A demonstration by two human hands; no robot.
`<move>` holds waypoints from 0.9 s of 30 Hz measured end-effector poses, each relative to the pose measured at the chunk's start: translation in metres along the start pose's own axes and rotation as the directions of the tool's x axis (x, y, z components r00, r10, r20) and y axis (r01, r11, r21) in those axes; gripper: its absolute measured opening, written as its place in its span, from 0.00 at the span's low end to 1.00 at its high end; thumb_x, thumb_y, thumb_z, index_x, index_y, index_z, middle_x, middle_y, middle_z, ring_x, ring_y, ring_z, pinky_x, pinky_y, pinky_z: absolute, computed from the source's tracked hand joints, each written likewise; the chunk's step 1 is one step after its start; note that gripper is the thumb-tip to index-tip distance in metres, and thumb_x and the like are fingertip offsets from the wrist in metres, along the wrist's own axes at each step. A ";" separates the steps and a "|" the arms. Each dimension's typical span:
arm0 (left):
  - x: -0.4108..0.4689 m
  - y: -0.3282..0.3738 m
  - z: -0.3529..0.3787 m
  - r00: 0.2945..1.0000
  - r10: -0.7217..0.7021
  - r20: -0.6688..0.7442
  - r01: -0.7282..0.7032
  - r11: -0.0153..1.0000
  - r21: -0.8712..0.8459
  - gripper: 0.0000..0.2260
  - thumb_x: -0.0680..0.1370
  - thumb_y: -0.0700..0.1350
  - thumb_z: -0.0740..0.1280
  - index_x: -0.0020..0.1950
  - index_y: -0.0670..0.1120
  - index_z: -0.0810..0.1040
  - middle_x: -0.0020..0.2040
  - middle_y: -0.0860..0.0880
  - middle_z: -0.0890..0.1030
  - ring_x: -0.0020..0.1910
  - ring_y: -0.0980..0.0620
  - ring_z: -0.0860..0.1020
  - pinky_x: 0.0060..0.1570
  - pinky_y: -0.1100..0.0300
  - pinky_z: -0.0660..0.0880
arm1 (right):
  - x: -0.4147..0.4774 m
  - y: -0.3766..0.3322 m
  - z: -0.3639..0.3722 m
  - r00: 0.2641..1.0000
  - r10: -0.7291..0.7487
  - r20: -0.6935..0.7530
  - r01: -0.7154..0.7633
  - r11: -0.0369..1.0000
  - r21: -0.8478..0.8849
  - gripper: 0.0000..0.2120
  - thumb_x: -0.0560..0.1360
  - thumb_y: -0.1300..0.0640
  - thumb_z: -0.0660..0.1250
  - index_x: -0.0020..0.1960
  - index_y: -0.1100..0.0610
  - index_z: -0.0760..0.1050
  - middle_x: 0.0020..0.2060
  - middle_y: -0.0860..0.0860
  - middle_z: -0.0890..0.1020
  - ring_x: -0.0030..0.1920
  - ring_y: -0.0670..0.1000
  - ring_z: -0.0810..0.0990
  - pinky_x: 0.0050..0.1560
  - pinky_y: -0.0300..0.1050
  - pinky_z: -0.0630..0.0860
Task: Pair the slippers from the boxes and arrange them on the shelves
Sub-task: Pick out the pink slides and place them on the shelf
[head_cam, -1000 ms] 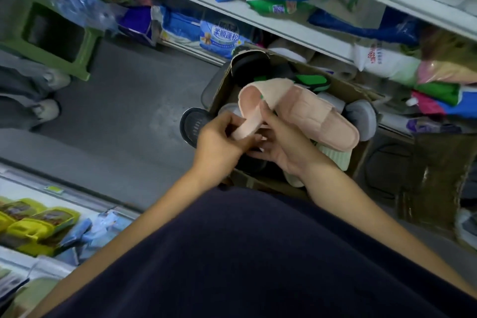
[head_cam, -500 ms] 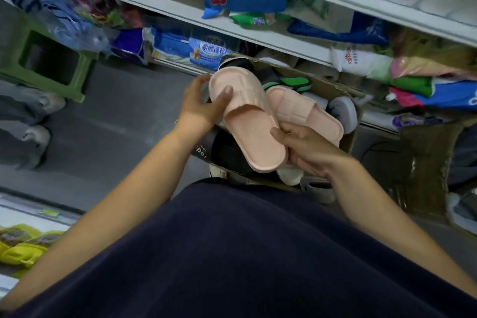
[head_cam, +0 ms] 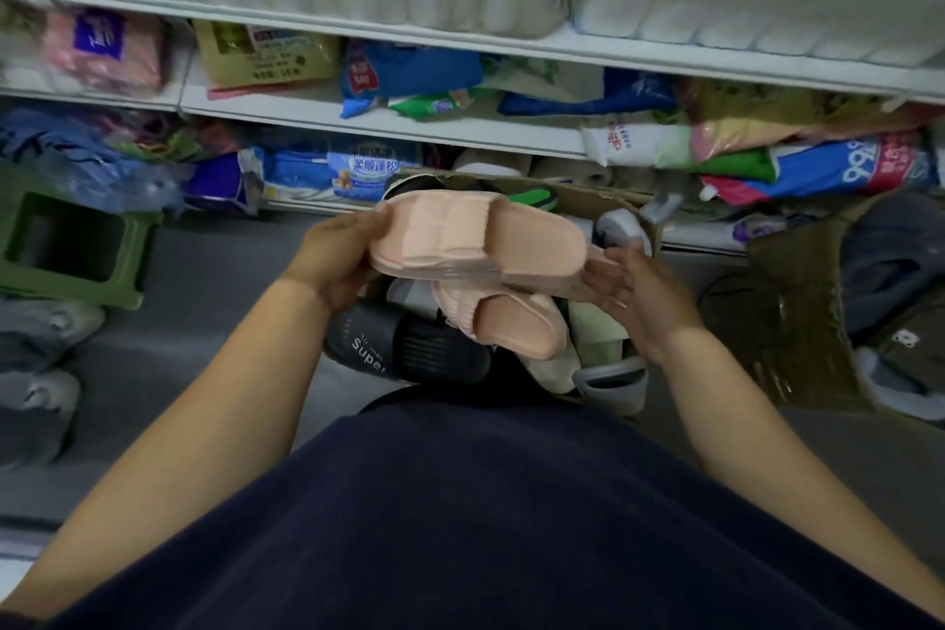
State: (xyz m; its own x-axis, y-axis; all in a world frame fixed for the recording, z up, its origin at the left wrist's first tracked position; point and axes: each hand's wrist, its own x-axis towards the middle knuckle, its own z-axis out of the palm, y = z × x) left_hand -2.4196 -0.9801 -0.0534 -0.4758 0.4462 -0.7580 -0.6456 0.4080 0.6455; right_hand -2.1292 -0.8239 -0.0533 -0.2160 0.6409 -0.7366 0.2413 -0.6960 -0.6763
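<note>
A pink slipper lies crosswise above the cardboard box. My left hand grips its left end, thumb on top. A second pink slipper sits right beneath it, tilted down toward me; what holds it is hidden. My right hand is at the right end of the pair, its straight fingers touching the soles' edge. The box holds several other slippers: a black one marked "Super", a green one and a grey one. White shelves rise behind the box.
The shelves are packed with tissue packs and bags. A green plastic stool stands on the grey floor at the left, with a person's pale shoes beside it. Another cardboard box with dark clothing is at the right.
The two pink slippers have been brought together, one over the other, and turned crosswise. My right hand's fingers have straightened from a grip. The view has tilted up toward the shelves.
</note>
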 end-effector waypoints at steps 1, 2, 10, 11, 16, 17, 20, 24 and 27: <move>0.002 0.000 -0.004 0.999 -0.005 -0.048 0.003 0.999 -0.048 0.08 0.79 0.43 0.71 0.56 0.41 0.82 0.53 0.44 0.85 0.47 0.49 0.83 0.45 0.55 0.83 | 0.004 0.005 -0.001 1.000 0.023 -0.020 -0.023 1.000 0.012 0.18 0.84 0.44 0.56 0.58 0.57 0.76 0.53 0.57 0.84 0.51 0.53 0.85 0.49 0.46 0.80; 0.003 0.000 -0.008 0.996 -0.019 -0.090 0.012 0.996 -0.083 0.10 0.79 0.42 0.71 0.58 0.40 0.81 0.56 0.42 0.84 0.50 0.48 0.83 0.49 0.54 0.83 | 0.009 0.010 0.000 0.998 0.056 -0.021 -0.056 0.998 0.008 0.17 0.84 0.46 0.57 0.61 0.58 0.75 0.53 0.57 0.84 0.50 0.53 0.84 0.48 0.46 0.80; -0.016 -0.019 -0.013 0.951 -0.147 -0.273 0.090 0.974 -0.210 0.10 0.79 0.32 0.69 0.59 0.33 0.75 0.60 0.34 0.80 0.47 0.43 0.82 0.36 0.53 0.84 | 0.052 0.026 0.058 0.936 0.324 0.140 -0.321 0.946 -0.043 0.20 0.82 0.53 0.65 0.71 0.58 0.66 0.50 0.64 0.80 0.48 0.58 0.82 0.43 0.48 0.80; -0.020 -0.023 -0.012 0.950 -0.152 -0.273 0.090 0.970 -0.225 0.10 0.79 0.32 0.68 0.60 0.33 0.75 0.60 0.34 0.80 0.47 0.43 0.82 0.35 0.54 0.84 | 0.059 0.029 0.064 0.931 0.338 0.141 -0.334 0.941 -0.051 0.22 0.82 0.53 0.65 0.73 0.58 0.65 0.51 0.64 0.80 0.48 0.58 0.82 0.41 0.48 0.81; -0.034 -0.034 -0.011 0.970 -0.106 -0.220 0.019 0.931 -0.365 0.16 0.81 0.34 0.65 0.68 0.32 0.72 0.65 0.34 0.78 0.54 0.41 0.82 0.38 0.54 0.83 | 0.073 0.036 0.070 0.976 0.218 -0.023 -0.219 0.962 -0.165 0.21 0.82 0.53 0.64 0.72 0.58 0.67 0.56 0.65 0.80 0.41 0.57 0.82 0.25 0.43 0.79; -0.036 -0.034 -0.010 0.976 -0.092 -0.198 0.006 0.918 -0.396 0.15 0.82 0.35 0.64 0.69 0.33 0.72 0.64 0.34 0.79 0.55 0.41 0.82 0.41 0.53 0.84 | 0.070 0.038 0.067 0.987 0.163 -0.006 -0.160 0.957 -0.242 0.22 0.81 0.49 0.64 0.71 0.56 0.68 0.58 0.64 0.80 0.44 0.58 0.82 0.30 0.46 0.82; -0.044 -0.038 -0.006 0.988 -0.067 -0.138 -0.005 0.885 -0.466 0.12 0.84 0.39 0.62 0.67 0.40 0.72 0.54 0.41 0.84 0.49 0.44 0.85 0.50 0.45 0.83 | 0.038 0.032 0.058 0.989 -0.024 0.146 0.094 0.863 -0.497 0.18 0.79 0.44 0.65 0.62 0.55 0.73 0.53 0.55 0.82 0.50 0.53 0.81 0.47 0.49 0.79; -0.048 -0.053 -0.005 0.995 -0.083 -0.056 0.048 0.888 -0.456 0.10 0.84 0.44 0.62 0.65 0.48 0.74 0.45 0.47 0.87 0.45 0.48 0.86 0.51 0.40 0.80 | -0.002 0.031 0.058 0.935 -0.063 0.348 0.256 0.800 -0.543 0.10 0.80 0.51 0.68 0.58 0.53 0.74 0.47 0.46 0.81 0.46 0.45 0.79 0.38 0.35 0.73; -0.046 -0.070 -0.016 0.991 -0.135 0.002 0.123 0.897 -0.425 0.08 0.84 0.45 0.62 0.62 0.49 0.75 0.45 0.47 0.87 0.46 0.47 0.84 0.49 0.40 0.80 | -0.012 0.043 0.074 0.932 -0.040 0.360 0.256 0.776 -0.577 0.17 0.71 0.39 0.72 0.57 0.43 0.75 0.53 0.47 0.82 0.53 0.48 0.81 0.50 0.44 0.82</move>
State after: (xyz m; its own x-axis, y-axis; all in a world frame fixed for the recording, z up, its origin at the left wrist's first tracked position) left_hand -2.3622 -1.0416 -0.0653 -0.3828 0.3883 -0.8382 -0.8916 0.0820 0.4452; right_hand -2.1867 -0.8857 -0.0737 -0.5516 0.5085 -0.6611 0.6777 -0.1888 -0.7107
